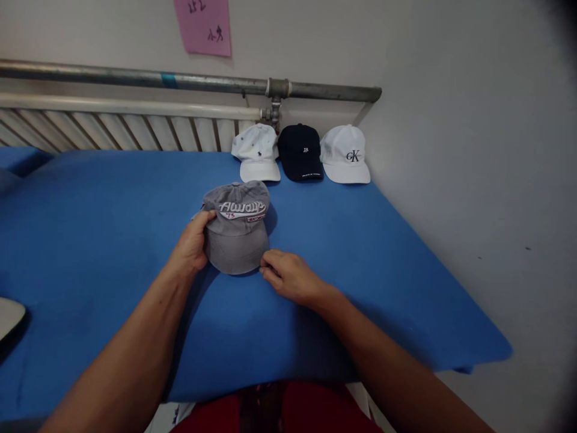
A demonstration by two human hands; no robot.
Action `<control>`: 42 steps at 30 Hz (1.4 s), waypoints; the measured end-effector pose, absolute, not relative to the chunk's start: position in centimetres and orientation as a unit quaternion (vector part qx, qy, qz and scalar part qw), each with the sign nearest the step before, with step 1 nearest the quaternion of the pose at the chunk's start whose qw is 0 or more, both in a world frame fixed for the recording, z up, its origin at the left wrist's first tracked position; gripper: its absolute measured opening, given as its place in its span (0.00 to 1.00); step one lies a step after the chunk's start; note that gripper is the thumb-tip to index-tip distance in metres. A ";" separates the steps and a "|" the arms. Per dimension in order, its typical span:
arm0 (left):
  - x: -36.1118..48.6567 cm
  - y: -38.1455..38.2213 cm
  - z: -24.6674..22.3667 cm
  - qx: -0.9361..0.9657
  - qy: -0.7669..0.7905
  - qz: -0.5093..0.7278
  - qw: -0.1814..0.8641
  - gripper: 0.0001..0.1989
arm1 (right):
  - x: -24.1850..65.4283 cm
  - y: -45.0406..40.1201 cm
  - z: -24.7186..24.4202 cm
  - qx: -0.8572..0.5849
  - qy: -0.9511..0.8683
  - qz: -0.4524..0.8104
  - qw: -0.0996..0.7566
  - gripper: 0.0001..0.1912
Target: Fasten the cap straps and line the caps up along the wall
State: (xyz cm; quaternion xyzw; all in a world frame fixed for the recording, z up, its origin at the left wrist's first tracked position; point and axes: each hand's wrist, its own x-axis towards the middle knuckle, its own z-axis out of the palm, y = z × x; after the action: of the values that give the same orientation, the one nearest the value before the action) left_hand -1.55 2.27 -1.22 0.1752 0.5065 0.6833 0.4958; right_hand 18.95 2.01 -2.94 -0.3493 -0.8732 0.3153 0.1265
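Observation:
A grey baseball cap (238,243) with raised white "Always" lettering is held between both hands above the blue table, its brim towards me. My left hand (195,240) grips the cap's left side, thumb on the front and the other fingers hidden behind it. At the brim's right edge, my right hand (288,273) pinches the cap with fingers curled. Behind it stand three caps in a row: a white cap (256,153) with a small dark emblem, a black cap (300,153) and a white cap (345,156) marked "CK".
The blue table (112,240) runs along a wall on the right. Behind it are a white radiator (135,129) and a metal pipe (216,83). Pink paper (202,30) hangs on the wall. Part of a pale object (9,316) shows at the left edge.

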 end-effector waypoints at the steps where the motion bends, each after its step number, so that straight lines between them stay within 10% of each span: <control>1: -1.6 2.3 -1.2 0.170 0.508 0.682 0.498 0.03 | 19.0 2.0 -3.0 -0.350 -0.873 0.315 0.128 0.05; 16: -2.4 2.6 -1.3 0.149 0.478 0.701 0.507 0.04 | 18.4 2.9 -4.9 -0.408 -0.819 0.330 0.232 0.04; 26: -4.4 3.5 -2.1 0.148 0.437 0.717 0.522 0.05 | 16.3 8.7 -4.4 -0.434 -0.473 0.685 0.345 0.03; 42: -4.5 4.6 -3.7 0.117 0.391 0.654 0.637 0.08 | 16.7 10.8 -5.4 -0.291 -0.253 0.832 0.399 0.16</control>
State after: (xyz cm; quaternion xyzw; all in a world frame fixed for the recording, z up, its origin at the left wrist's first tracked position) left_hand -4.49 4.57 -3.67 0.1170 0.3912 0.6538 0.6371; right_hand 16.74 10.78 -5.44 -0.2909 -0.2530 0.8321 0.3986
